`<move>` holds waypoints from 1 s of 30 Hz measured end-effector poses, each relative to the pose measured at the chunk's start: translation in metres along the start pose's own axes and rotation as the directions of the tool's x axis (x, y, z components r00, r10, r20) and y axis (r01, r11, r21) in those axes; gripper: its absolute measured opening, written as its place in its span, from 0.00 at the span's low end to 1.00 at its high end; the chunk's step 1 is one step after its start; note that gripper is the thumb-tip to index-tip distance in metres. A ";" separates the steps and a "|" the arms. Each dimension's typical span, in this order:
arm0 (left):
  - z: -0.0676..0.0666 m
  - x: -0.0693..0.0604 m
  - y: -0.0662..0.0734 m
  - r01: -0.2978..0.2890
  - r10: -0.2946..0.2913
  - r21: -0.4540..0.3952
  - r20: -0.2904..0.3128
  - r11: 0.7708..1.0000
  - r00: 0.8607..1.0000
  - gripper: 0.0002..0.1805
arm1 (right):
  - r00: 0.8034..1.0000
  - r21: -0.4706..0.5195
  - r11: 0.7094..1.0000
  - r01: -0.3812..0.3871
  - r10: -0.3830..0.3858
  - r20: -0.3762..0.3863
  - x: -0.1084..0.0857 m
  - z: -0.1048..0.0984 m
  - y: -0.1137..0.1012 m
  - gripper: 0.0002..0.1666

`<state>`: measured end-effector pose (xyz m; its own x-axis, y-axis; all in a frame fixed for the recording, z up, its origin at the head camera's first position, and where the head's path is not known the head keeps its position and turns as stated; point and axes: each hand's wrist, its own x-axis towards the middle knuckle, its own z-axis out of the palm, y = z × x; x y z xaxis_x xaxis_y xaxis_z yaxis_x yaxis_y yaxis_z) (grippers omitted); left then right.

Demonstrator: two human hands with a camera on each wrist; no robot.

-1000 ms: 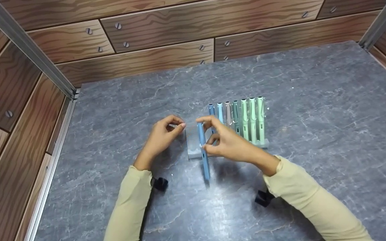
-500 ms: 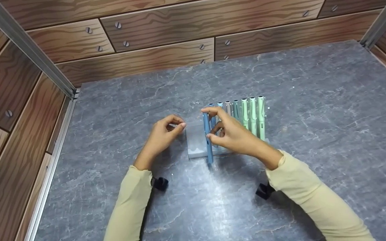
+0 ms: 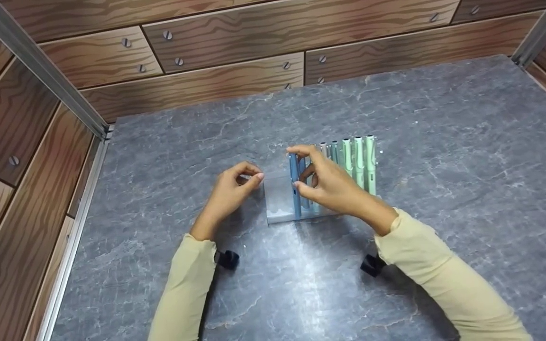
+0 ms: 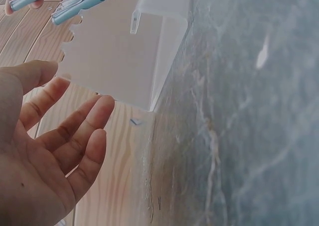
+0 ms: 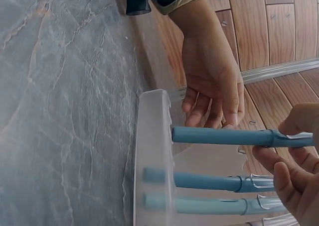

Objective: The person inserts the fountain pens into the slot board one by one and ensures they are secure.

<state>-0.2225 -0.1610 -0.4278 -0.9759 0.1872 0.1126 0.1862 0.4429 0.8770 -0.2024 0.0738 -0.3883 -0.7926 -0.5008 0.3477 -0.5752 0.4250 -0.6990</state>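
My right hand [image 3: 332, 184] pinches a blue pen [image 3: 296, 204] upright between thumb and fingers, over the left part of a clear frosted pen stand [image 3: 278, 195]. In the right wrist view, the lower end of that pen [image 5: 214, 136] is right at the stand's front lip [image 5: 152, 136]; whether it touches is unclear. My left hand [image 3: 229, 192] pinches the stand's upper left corner with thumb and forefinger, its other fingers loosely spread in the left wrist view. Beside the held pen, another blue pen [image 5: 209, 181] and a light blue pen [image 5: 209, 205] stand in slots.
Farther right in the stand are several pens, among them light green pens [image 3: 359, 163] and a dark green pen [image 3: 334, 150]. The grey marbled table [image 3: 183, 142] is bordered by wood-patterned walls [image 3: 225, 47] at the back and sides.
My right hand has carried the blue pen away from me and slightly right, bringing its lower end from in front of the stand to the lip. My left hand has stayed still.
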 end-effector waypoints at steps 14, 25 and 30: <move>0.001 0.000 -0.001 0.005 -0.005 -0.016 0.008 1.000 1.000 0.09 | 0.999 -0.063 0.998 -0.026 0.024 -0.029 0.003 0.003 0.003 0.38; 0.000 0.001 -0.002 0.000 0.000 0.007 -0.006 1.000 1.000 0.08 | 0.999 -0.121 0.992 0.020 -0.023 -0.031 0.003 0.007 0.007 0.36; 0.000 0.001 -0.002 0.002 -0.002 0.010 -0.003 1.000 1.000 0.09 | 1.000 -0.132 0.991 0.010 -0.013 -0.023 0.002 0.007 0.006 0.36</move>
<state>-0.2240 -0.1614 -0.4291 -0.9766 0.1836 0.1118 0.1849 0.4525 0.8724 -0.2063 0.0697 -0.3965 -0.7897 -0.4886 0.3711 -0.6045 0.5159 -0.6070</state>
